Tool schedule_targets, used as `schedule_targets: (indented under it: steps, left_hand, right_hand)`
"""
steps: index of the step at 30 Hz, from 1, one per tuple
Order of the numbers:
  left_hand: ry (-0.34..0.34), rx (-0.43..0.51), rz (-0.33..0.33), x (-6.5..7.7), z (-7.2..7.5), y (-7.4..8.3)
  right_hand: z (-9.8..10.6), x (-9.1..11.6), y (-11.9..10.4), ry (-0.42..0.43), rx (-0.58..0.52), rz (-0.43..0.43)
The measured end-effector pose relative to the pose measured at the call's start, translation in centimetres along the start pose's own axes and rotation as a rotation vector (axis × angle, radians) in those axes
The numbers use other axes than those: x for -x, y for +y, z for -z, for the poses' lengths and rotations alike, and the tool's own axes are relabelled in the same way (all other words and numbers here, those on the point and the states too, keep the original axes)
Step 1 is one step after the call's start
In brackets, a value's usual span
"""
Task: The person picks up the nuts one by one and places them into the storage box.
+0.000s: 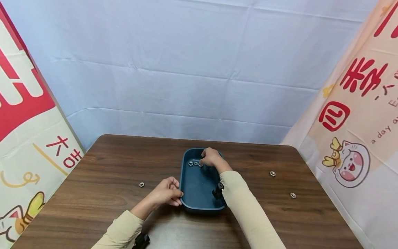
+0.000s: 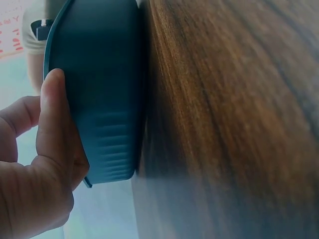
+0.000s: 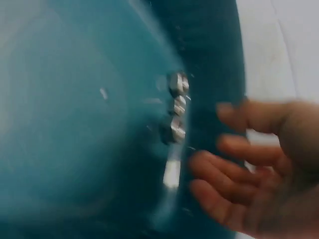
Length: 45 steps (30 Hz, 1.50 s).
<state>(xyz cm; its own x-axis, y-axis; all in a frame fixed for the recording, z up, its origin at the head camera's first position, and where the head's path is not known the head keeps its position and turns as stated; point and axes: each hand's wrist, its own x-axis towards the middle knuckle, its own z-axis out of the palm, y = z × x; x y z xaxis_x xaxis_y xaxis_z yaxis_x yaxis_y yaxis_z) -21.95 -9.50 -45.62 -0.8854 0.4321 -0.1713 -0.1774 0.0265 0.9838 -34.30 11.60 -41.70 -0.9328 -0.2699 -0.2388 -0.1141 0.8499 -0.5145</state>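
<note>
Steel nuts lined up in a blue tray

Three small metal nuts (image 1: pixel 196 163) sit in a short row inside the tray (image 1: pixel 199 193), near its far end. They are silvery, with flat-sided, chunky bodies that catch the light; the head view shows dark holes through their middles. The right wrist view blurs them, and a bright patch lies past one end of the row; whether it is a glint or metal cannot be told.

The tray is a deep teal-blue, oblong with rounded corners, a smooth, faintly shiny floor and a thin rim. Its outer wall carries a band of horizontal ribs near one end. It stands on the bench (image 1: pixel 102 166), whose brown surface has a streaky wood grain and rounded far corners.

The right hand (image 1: pixel 212 158) is over the tray's far end, fingers loosely bent and spread a little, just beside the row, with nothing seen in its grasp. The left hand (image 1: pixel 168 191) is at the tray's left side, partly closed, thumb along the outer wall up to the rim; whether it pinches the rim cannot be told.

Three more nuts lie apart on the bench: a left nut (image 1: pixel 141 184), and to the right a farther nut (image 1: pixel 272 173) and a nearer nut (image 1: pixel 293 195). Behind hangs a pale, creased cloth (image 1: pixel 186 86).
</note>
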Motion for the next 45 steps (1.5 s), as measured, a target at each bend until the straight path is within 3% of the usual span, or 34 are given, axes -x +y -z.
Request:
schedule_targets:
  steps: [3, 6, 17, 28, 37, 45]
  left_hand:
    - [0.001, -0.01, -0.001, 0.0, 0.0, 0.1]
    - [-0.003, -0.02, -0.007, -0.1, 0.0, 0.1]
    - [-0.02, -0.009, 0.0, 0.0, 0.1, 0.0]
    - [-0.005, -0.067, 0.028, 0.2, -0.1, 0.6]
    - [-0.049, -0.006, -0.027, 0.3, 0.0, 0.5]
    - [-0.015, -0.009, 0.02, -0.2, -0.1, 0.3]
  right_hand:
    - [0.6, 0.6, -0.8, -0.117, 0.187, 0.084]
    - [0.9, 1.1, -1.3, -0.19, 0.264, 0.093]
    - [1.4, 3.0, -1.8, -0.21, 0.339, 0.115]
    - [2.9, 5.7, -1.6, -0.133, 0.395, 0.221]
    - [3.4, 6.8, -1.0, -0.083, 0.42, 0.217]
    - [4.5, 7.9, 0.7, -0.029, 0.409, 0.21]
